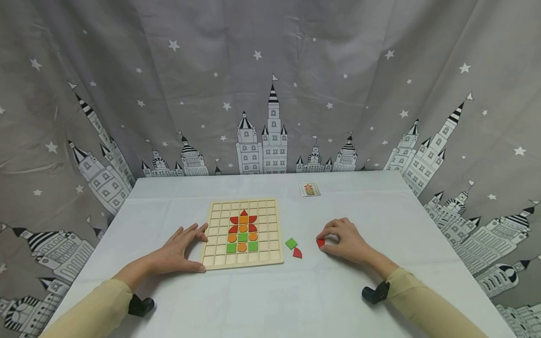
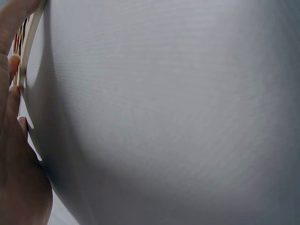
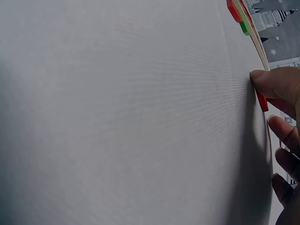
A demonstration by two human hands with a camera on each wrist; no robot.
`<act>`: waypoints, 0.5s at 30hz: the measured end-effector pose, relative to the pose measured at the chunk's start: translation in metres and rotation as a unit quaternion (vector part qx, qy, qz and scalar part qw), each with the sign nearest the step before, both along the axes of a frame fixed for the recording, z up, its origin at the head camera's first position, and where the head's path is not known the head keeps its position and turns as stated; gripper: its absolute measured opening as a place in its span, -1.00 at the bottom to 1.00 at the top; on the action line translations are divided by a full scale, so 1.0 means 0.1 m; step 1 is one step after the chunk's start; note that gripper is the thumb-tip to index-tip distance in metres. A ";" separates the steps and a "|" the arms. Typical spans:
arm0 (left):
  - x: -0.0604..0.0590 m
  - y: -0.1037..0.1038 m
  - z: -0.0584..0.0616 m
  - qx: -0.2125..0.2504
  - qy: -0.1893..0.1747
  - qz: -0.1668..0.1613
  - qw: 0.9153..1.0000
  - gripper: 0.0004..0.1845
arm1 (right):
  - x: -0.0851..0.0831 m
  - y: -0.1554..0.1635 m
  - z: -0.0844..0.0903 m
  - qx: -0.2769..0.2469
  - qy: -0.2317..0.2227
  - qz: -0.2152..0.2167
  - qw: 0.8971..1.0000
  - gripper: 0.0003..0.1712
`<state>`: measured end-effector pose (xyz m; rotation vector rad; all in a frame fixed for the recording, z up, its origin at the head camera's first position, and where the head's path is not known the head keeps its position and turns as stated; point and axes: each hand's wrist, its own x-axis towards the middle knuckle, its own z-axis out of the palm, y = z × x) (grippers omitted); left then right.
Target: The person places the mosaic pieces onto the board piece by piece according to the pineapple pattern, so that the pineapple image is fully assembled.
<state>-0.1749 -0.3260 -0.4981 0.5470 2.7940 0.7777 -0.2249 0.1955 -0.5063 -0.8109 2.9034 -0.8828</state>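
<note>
A wooden grid board [image 1: 266, 256] lies left of the table's middle, with red, orange and green pieces set in its squares as a figure. My left hand [image 1: 179, 251] rests at its left edge, thumb by the near corner and fingers spread along the side. To the right of the board, my right hand [image 1: 346, 241] pinches a red piece [image 1: 320, 242] at the tabletop; fingers cover part of it, so its full shape is hidden. In the right wrist view this red piece [image 3: 262, 101] shows below the thumb. Between board and right hand lie a green square [image 1: 291, 243] and a red quarter-circle [image 1: 297, 253].
A small picture card [image 1: 309, 189] with a coloured figure on a grid lies near the back of the white-covered table [image 1: 262, 305]. Behind the table hangs a grey curtain [image 1: 203, 56] printed with castles and stars.
</note>
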 end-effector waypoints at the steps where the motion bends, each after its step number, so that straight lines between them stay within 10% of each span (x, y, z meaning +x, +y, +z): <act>1: 0.00 0.00 0.00 0.001 0.000 0.000 1.000 -0.20 | 0.00 -0.01 0.00 -0.001 -0.001 0.000 1.000 -0.74; 15: 0.01 0.01 0.02 0.004 0.004 -0.005 1.000 -0.21 | 0.00 -0.07 -0.02 -0.008 -0.002 0.000 1.000 -0.76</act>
